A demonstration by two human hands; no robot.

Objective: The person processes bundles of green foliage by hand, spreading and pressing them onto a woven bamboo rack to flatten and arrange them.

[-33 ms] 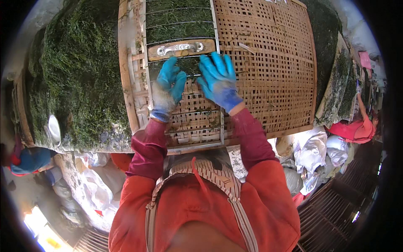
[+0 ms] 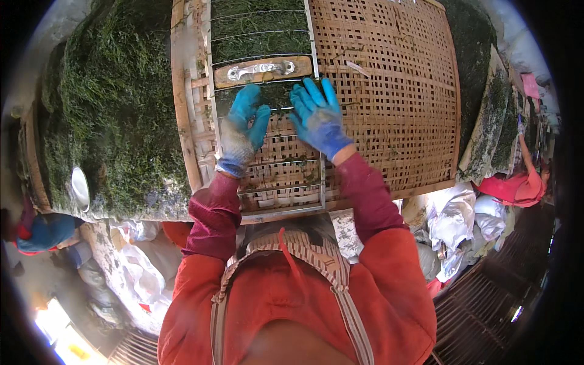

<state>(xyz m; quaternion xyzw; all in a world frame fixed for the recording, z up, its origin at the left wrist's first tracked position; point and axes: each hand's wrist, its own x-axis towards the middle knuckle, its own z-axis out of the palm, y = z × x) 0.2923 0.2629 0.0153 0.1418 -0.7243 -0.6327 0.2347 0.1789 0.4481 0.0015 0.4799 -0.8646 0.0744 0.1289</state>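
Note:
My left hand point(image 2: 243, 129) wears a blue-dipped work glove and lies over the left rail of a narrow metal frame point(image 2: 313, 42). Its fingers touch the dark green, stringy seaweed-like layer point(image 2: 271, 96), thumb apart. My right hand point(image 2: 319, 117), gloved alike, rests on the right part of that same layer with fingers spread. Just beyond my fingertips a wooden block with a metal handle point(image 2: 261, 69) lies across the frame. More green layer point(image 2: 258, 24) fills the divisions past the block. The nearer divisions show bare woven mat point(image 2: 277, 198).
A wood-edged woven bamboo mat point(image 2: 395, 103) lies under the frame. To the left stands a big heap of green strands point(image 2: 121, 115) with a white bowl point(image 2: 79, 188) on it. Pale plastic sacks point(image 2: 453, 213) lie at lower right. A person in red point(image 2: 517, 185) works at far right.
My right hand has shifted very slightly toward me, its fingertips a little lower on the layer. My left hand stays nearly in place.

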